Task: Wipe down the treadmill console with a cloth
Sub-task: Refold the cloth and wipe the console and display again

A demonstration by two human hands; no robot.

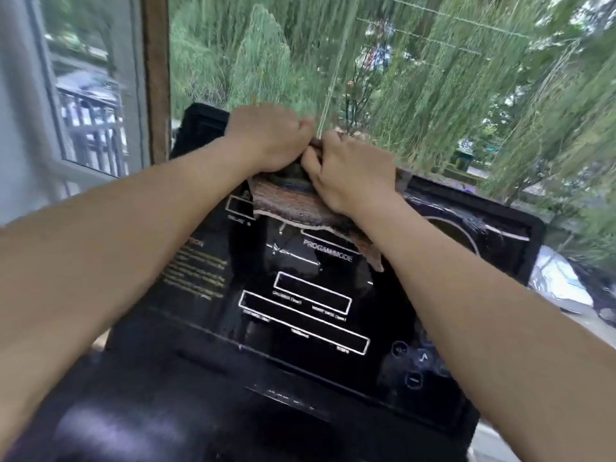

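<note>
1. Both hands are up at the top edge of the treadmill console (300,328), a black glossy panel with white outlined display boxes and a line of lettering near its middle. The left hand (266,138) and the right hand (350,171) sit side by side, knuckles nearly touching.

2. The cloth (290,203) is bunched under and between them. It is a brownish, striped rag, and its lower part hangs down over the upper centre of the panel, with one frayed corner trailing toward the right forearm.

3. State of each grip: both are closed on the cloth, fingers curled tight into the fabric (the fingertips themselves are hidden in the folds, so exactly how much each hand holds cannot be told).

4. Step in hand, as I judge it: the wipe is at the console's top rim, with the cloth being pressed or gathered there. It reads as either the start of a downward pass or a regathering of the rag; the frame is motion-blurred and does not settle which.

5. Most of the panel lies bare below the cloth: the display boxes, the text block at the left, and the round buttons (413,361) at the lower right.

6. The next move probably calls for flattening the cloth against the panel and drawing it down or across, with light pressure over the buttons so none are triggered.

7. Behind the console is a window (433,78) with greenery outside.
</note>
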